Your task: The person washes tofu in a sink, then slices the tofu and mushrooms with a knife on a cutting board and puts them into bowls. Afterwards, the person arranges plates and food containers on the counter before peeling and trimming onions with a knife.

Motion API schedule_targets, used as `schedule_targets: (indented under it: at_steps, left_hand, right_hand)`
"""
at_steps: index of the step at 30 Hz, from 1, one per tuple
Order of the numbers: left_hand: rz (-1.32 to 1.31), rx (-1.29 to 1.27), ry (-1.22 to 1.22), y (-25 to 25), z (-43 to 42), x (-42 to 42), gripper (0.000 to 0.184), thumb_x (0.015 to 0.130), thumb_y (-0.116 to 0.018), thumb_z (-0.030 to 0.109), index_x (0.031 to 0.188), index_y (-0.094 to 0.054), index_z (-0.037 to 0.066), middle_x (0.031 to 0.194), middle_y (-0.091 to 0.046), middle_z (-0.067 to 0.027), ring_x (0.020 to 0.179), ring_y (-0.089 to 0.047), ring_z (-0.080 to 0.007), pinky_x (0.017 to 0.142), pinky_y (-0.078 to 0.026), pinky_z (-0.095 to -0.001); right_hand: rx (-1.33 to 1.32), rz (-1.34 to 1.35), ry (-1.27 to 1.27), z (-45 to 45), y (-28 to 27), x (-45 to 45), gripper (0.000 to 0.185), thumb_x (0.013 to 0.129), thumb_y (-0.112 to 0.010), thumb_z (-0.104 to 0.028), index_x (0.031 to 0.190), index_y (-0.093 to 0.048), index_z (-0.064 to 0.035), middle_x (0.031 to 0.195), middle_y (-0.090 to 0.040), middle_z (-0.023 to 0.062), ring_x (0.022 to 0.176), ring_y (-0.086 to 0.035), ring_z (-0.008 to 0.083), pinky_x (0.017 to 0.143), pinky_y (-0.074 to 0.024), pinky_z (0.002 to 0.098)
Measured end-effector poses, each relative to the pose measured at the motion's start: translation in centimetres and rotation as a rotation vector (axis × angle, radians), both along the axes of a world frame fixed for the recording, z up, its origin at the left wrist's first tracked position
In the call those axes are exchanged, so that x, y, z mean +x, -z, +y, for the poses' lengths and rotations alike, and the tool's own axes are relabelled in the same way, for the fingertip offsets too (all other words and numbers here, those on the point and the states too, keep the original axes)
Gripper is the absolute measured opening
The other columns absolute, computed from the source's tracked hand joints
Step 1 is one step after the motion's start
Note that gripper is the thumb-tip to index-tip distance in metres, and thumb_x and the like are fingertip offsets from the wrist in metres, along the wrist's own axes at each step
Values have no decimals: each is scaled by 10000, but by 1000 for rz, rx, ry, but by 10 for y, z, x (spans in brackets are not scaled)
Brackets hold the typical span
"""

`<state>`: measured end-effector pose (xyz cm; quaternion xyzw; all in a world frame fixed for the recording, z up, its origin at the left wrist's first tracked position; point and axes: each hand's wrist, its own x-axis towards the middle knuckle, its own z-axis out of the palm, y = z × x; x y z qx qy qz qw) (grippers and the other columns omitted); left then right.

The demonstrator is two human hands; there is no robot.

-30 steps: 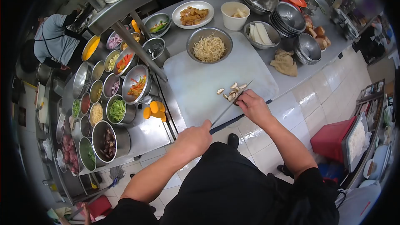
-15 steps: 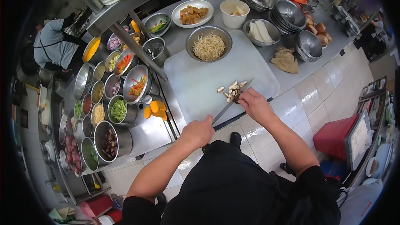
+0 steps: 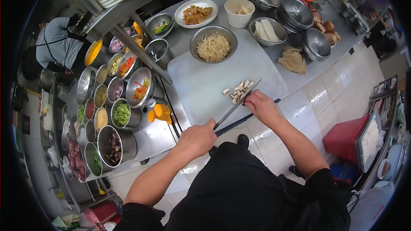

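Observation:
My left hand (image 3: 198, 139) is wrapped round the handle of a kitchen knife (image 3: 231, 110), its blade slanting up and right over the white cutting board (image 3: 199, 90). My right hand (image 3: 262, 105) is closed at the far part of the blade, fingertips pinching a mushroom piece that they mostly hide. Pale mushroom slices (image 3: 242, 89) with brown edges lie in a small heap on the blade's far side, one slice (image 3: 226, 91) apart to the left. A steel bowl of bean sprouts (image 3: 214, 47) stands at the back of the board.
Several steel containers, including shredded greens (image 3: 121, 114) and dark mushrooms (image 3: 113, 150), crowd the left counter. Behind the board are a plate of brown food (image 3: 197, 13), a white tub (image 3: 239, 13) and stacked bowls (image 3: 295, 13). A person (image 3: 58, 42) bends at far left.
The knife's handle end and my left hand have drawn slightly back and left. My right hand stays nearly in place by the mushroom slices, which have spread a little.

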<state>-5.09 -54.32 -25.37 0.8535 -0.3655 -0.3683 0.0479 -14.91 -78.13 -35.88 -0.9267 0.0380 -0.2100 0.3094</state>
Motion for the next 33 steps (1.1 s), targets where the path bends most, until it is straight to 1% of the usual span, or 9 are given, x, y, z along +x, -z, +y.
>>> schedule_targets:
  at_steps: [3,8,10,13,15,18,25,30,33]
  left_hand:
    - [34,48,1,8,3,-1,267,955,-463,225,1106,-484,6,832,-663,-276,828,-642,-465,771,-493,-555]
    - [42,3,-16,47,-3,-5,268,951,-453,215,1125,-491,14,865,-668,-276,871,-649,-453,795,-496,-543]
    - [25,9,-34,48,-1,-2,274,951,-449,211,1141,-496,19,881,-673,-269,881,-654,-446,801,-498,-536]
    - [-5,15,-57,18,-4,4,277,951,-454,217,1139,-503,20,865,-674,-263,858,-655,-450,795,-502,-535]
    - [-10,10,-46,10,1,5,270,951,-459,218,1129,-507,20,850,-674,-258,838,-656,-452,786,-503,-535]
    - [11,-37,9,19,9,0,256,952,-468,228,1084,-481,9,773,-653,-262,783,-637,-470,756,-498,-547]
    - [25,-5,36,25,11,0,259,952,-465,220,1103,-495,12,815,-662,-265,812,-647,-459,773,-500,-541]
    - [38,37,1,34,6,-6,308,962,-469,237,1146,-472,-10,815,-659,-274,812,-641,-468,774,-499,-544]
    - [42,-48,22,48,4,-2,325,959,-476,244,1174,-478,1,841,-664,-274,830,-641,-468,782,-499,-549]
  right_hand:
    - [15,0,-7,0,4,-1,128,808,-724,-38,894,-631,-33,908,-596,110,799,-629,332,680,-530,393]
    - [-30,25,-14,-2,4,-2,119,810,-717,-34,895,-634,-36,921,-597,108,805,-631,330,687,-532,392]
    - [-42,55,-15,-2,6,-2,119,809,-715,-31,899,-636,-37,929,-599,108,811,-632,329,691,-533,392]
    - [-43,46,-36,-3,7,-2,113,813,-709,-36,900,-637,-34,930,-599,108,813,-634,326,696,-534,394]
    - [-128,3,-29,-3,7,0,69,824,-671,-56,870,-622,-42,877,-580,99,776,-633,294,662,-533,384]
    - [-160,-4,-35,-2,6,-1,35,827,-637,-66,844,-612,-50,842,-566,89,760,-627,270,645,-533,376]
    - [-187,24,-77,-7,5,-1,27,809,-610,-41,835,-608,-48,831,-559,83,805,-613,270,662,-534,372]
    - [-202,35,-72,-10,10,-2,68,810,-659,-35,864,-624,-56,846,-571,84,793,-602,281,675,-522,386]
    - [-240,57,-80,-11,9,-2,76,809,-656,-30,877,-631,-50,848,-577,81,794,-600,282,683,-524,385]
